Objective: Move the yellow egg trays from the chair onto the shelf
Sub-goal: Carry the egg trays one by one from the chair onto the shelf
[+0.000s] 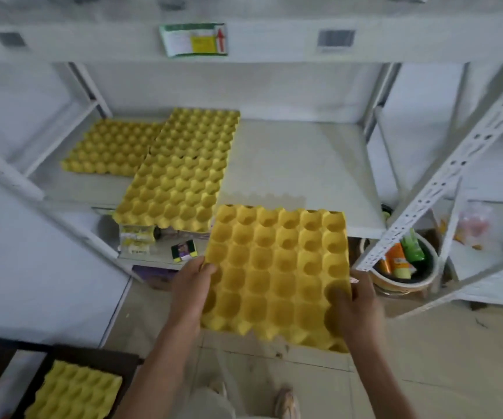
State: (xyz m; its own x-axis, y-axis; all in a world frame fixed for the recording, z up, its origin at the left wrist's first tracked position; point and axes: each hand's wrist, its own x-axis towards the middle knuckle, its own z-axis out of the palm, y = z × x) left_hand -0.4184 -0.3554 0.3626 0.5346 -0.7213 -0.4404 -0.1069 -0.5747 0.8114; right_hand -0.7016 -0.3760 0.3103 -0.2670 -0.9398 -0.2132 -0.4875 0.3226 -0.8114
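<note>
I hold a yellow egg tray (277, 267) level in the air, just in front of the white shelf board (298, 164). My left hand (192, 285) grips its left edge and my right hand (356, 303) grips its right edge. Three yellow trays lie on the shelf: one at the back left (111, 146), one behind the middle (202, 131), and one at the front (171, 195) overhanging the shelf edge. Another yellow tray (75, 391) rests on the dark chair (93, 355) at the bottom left.
A slanted white perforated upright (443, 189) crosses at the right. Beside it on the floor stands a bucket (404, 273) with packets. Small boxes (137, 237) sit on the lower shelf. An upper shelf beam with a label (194, 39) runs overhead. My feet show on the tiled floor.
</note>
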